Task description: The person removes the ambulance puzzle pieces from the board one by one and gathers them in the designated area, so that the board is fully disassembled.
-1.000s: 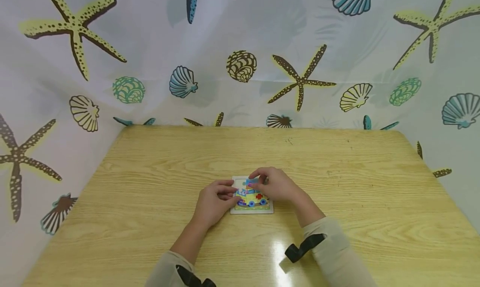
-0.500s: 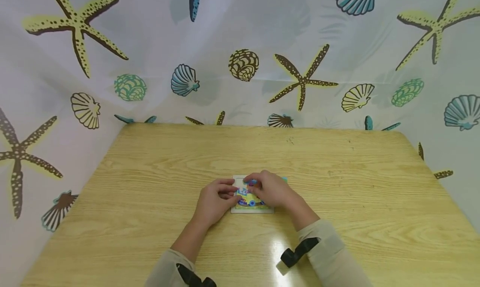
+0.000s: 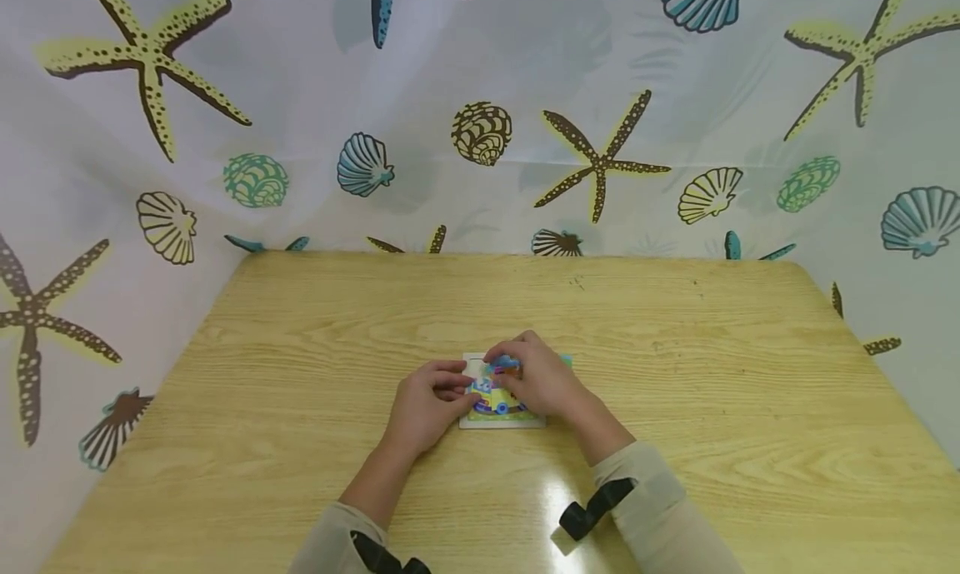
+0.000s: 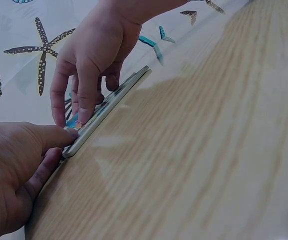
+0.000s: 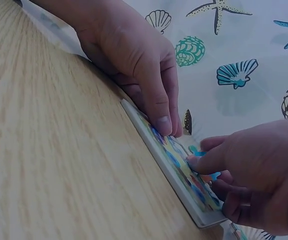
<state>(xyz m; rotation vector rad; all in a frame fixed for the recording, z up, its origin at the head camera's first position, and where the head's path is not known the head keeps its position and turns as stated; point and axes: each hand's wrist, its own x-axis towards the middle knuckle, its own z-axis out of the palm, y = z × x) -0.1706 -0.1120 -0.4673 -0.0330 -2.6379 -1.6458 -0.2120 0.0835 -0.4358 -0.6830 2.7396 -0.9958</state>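
A small square puzzle board [image 3: 501,420] with a colourful vehicle picture lies flat on the wooden table [image 3: 300,349]. My left hand [image 3: 461,388] holds the board's left edge, its curled fingertips on the picture [image 5: 163,122] and its thumb against the near corner [image 4: 66,136]. My right hand [image 3: 510,370] hovers over the upper middle of the board and pinches a blue puzzle piece [image 5: 212,176] between thumb and fingers, low over the picture. It hides much of the board's right half. From the side the board [image 4: 109,102] shows as a thin slab.
A teal scrap of puzzle piece [image 3: 567,360] peeks out on the table just right of my right hand. A curtain with starfish and shells [image 3: 480,132] closes in the table at the back and both sides. Black straps sit on both sleeves.
My right hand has shifted left and slightly nearer over the board with the blue piece, covering more of the picture. The teal piece came into view to its right. My left hand stayed put.
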